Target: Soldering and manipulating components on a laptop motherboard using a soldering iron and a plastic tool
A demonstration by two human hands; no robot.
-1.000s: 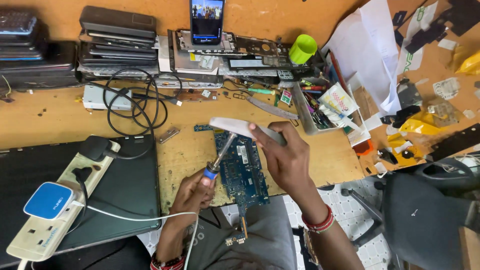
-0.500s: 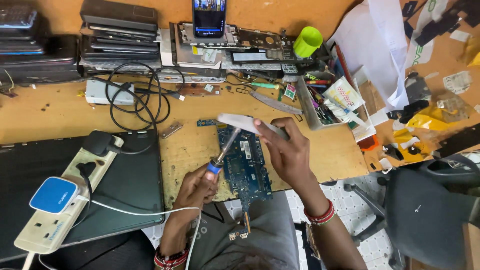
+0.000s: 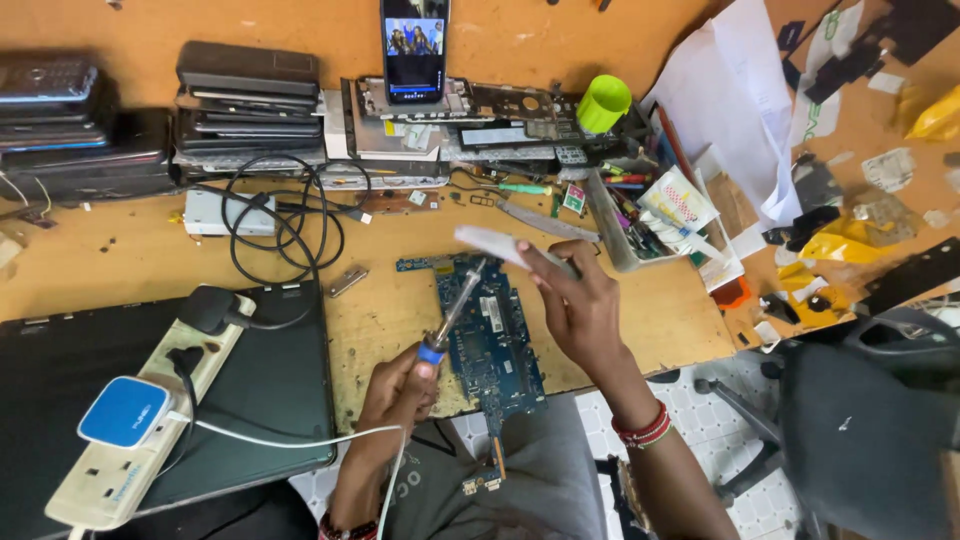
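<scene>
My left hand [image 3: 400, 385] grips a soldering iron [image 3: 452, 315] by its blue-collared handle, with the tip angled up towards a flat white strip [image 3: 498, 245]. That white strip is pinched in my right hand [image 3: 580, 305], raised above the bench. Under both hands lies a blue circuit board [image 3: 490, 345], which overhangs the front edge of the wooden bench [image 3: 140, 265] and reaches my lap. The iron's white cord [image 3: 290, 438] runs left across a closed black laptop [image 3: 270, 390].
A white power strip [image 3: 150, 430] with a blue adapter lies on the laptop at the left. Stacked laptops and parts line the back, with an upright phone [image 3: 414, 50], a green cup [image 3: 603, 103] and a black coiled cable [image 3: 285, 225]. A tool tray [image 3: 640, 215], papers and a black chair [image 3: 860, 440] are at the right.
Both hands have stayed over the circuit board; the iron tip and white strip remain close together. The view has shifted slightly as my head moved.
</scene>
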